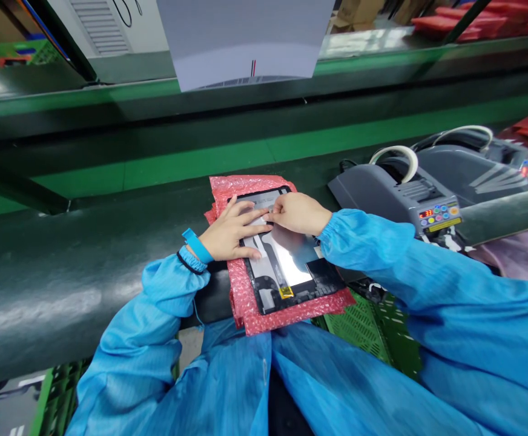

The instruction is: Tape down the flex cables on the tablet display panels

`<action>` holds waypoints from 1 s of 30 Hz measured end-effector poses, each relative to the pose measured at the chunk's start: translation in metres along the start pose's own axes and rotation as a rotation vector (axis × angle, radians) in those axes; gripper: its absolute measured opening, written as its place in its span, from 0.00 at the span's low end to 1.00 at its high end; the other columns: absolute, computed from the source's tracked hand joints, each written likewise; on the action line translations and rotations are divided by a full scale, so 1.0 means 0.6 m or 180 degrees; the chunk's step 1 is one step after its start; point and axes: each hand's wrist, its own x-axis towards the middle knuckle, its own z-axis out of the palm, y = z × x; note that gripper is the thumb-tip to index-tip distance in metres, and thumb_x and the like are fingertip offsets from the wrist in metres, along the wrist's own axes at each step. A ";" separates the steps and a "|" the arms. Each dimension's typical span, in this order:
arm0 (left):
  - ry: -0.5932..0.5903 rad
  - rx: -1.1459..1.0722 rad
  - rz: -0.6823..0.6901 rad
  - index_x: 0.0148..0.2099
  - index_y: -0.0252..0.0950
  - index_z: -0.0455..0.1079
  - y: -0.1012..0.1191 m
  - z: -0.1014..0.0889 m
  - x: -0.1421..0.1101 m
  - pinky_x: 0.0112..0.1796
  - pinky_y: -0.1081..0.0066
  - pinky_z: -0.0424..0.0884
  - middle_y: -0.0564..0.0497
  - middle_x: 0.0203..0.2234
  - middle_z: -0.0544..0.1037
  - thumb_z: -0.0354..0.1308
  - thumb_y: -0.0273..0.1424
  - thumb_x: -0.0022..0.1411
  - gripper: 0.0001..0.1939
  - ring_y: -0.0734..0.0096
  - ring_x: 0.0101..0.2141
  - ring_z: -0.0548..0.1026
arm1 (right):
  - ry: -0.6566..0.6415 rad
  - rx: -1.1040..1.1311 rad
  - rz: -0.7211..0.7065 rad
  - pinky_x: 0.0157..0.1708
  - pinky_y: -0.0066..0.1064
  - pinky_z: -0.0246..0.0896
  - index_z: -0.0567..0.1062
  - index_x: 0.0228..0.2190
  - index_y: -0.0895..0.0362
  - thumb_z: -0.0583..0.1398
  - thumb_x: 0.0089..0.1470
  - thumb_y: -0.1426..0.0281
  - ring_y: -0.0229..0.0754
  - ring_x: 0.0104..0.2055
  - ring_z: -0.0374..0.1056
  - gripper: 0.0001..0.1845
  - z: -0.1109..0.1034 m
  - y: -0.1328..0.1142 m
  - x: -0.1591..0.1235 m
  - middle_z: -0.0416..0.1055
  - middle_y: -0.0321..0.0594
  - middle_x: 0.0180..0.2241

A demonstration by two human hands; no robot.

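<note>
A tablet display panel [293, 263] lies with its inner side up, showing a shiny rectangle and a yellow patch near its lower edge. Beneath it are red bubble-wrap bags [241, 281] on the dark green bench. My left hand [227, 235], with a blue strap at the wrist, rests flat on the panel's left part, fingers spread. Curled over the upper middle of the panel is my right hand [298, 213], its thumb and fingers pinched together close to my left fingertips. Whatever the pinch holds, if anything, is too small to make out.
Two grey tape dispensers [404, 194] stand on the bench at right. Green crates [359, 327] are below the bench edge; another crate [59, 393] is at lower left, beside more panels [9, 406]. A white board [246, 42] hangs ahead, before a shelf with red bags [482, 24].
</note>
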 end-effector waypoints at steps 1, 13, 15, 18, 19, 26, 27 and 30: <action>0.0025 -0.0035 0.0007 0.52 0.51 0.74 -0.001 0.000 0.000 0.60 0.36 0.32 0.50 0.57 0.71 0.58 0.61 0.49 0.33 0.44 0.58 0.59 | 0.0004 0.0003 -0.0011 0.32 0.32 0.59 0.76 0.23 0.56 0.63 0.49 0.58 0.45 0.33 0.70 0.14 -0.001 -0.001 0.001 0.72 0.42 0.23; -0.0095 0.0219 0.0007 0.54 0.49 0.73 0.001 -0.007 0.000 0.61 0.39 0.32 0.48 0.59 0.69 0.57 0.61 0.50 0.34 0.42 0.62 0.54 | 0.0057 0.0102 -0.0160 0.27 0.31 0.58 0.71 0.12 0.55 0.71 0.31 0.48 0.42 0.25 0.68 0.25 -0.017 0.082 0.067 0.59 0.35 0.11; -0.0125 0.0224 -0.0005 0.54 0.49 0.73 0.009 -0.009 0.000 0.61 0.39 0.30 0.48 0.57 0.71 0.57 0.61 0.50 0.34 0.43 0.61 0.55 | 0.0158 0.0617 0.0035 0.25 0.29 0.56 0.71 0.13 0.56 0.70 0.34 0.50 0.39 0.23 0.66 0.24 -0.030 0.109 0.017 0.60 0.35 0.10; -0.0061 0.0160 -0.0108 0.53 0.48 0.74 0.020 -0.011 -0.001 0.61 0.38 0.31 0.47 0.54 0.74 0.58 0.60 0.50 0.33 0.41 0.60 0.58 | 0.0454 0.1858 0.0250 0.20 0.26 0.52 0.73 0.16 0.57 0.66 0.42 0.48 0.32 0.17 0.59 0.25 -0.025 0.172 -0.098 0.64 0.34 0.12; -0.0017 0.0155 -0.0169 0.52 0.48 0.74 0.022 -0.011 0.000 0.61 0.38 0.33 0.47 0.54 0.75 0.59 0.59 0.49 0.32 0.41 0.60 0.59 | 0.0606 0.2301 0.0395 0.18 0.26 0.51 0.73 0.17 0.58 0.65 0.43 0.47 0.31 0.16 0.57 0.26 -0.013 0.198 -0.138 0.65 0.35 0.13; 0.0134 0.0761 -0.0316 0.50 0.46 0.75 0.027 -0.023 0.030 0.58 0.41 0.54 0.45 0.46 0.78 0.54 0.55 0.56 0.27 0.44 0.54 0.67 | 0.2859 0.3749 0.2183 0.13 0.21 0.49 0.70 0.18 0.58 0.66 0.44 0.52 0.29 0.14 0.55 0.23 0.080 0.361 -0.265 0.63 0.31 0.13; 0.0161 0.0869 -0.0327 0.49 0.46 0.76 0.031 -0.024 0.037 0.58 0.42 0.56 0.45 0.45 0.78 0.53 0.53 0.57 0.25 0.45 0.53 0.68 | 0.2901 0.3937 0.2176 0.13 0.21 0.50 0.70 0.20 0.58 0.66 0.46 0.53 0.29 0.15 0.57 0.21 0.081 0.370 -0.258 0.64 0.32 0.14; 0.0307 0.1110 -0.0330 0.46 0.44 0.76 0.041 -0.025 0.050 0.54 0.44 0.61 0.45 0.41 0.79 0.51 0.51 0.59 0.23 0.46 0.50 0.70 | 0.2756 0.4331 0.1979 0.14 0.20 0.51 0.71 0.21 0.58 0.65 0.48 0.59 0.29 0.17 0.60 0.17 0.070 0.374 -0.225 0.69 0.35 0.18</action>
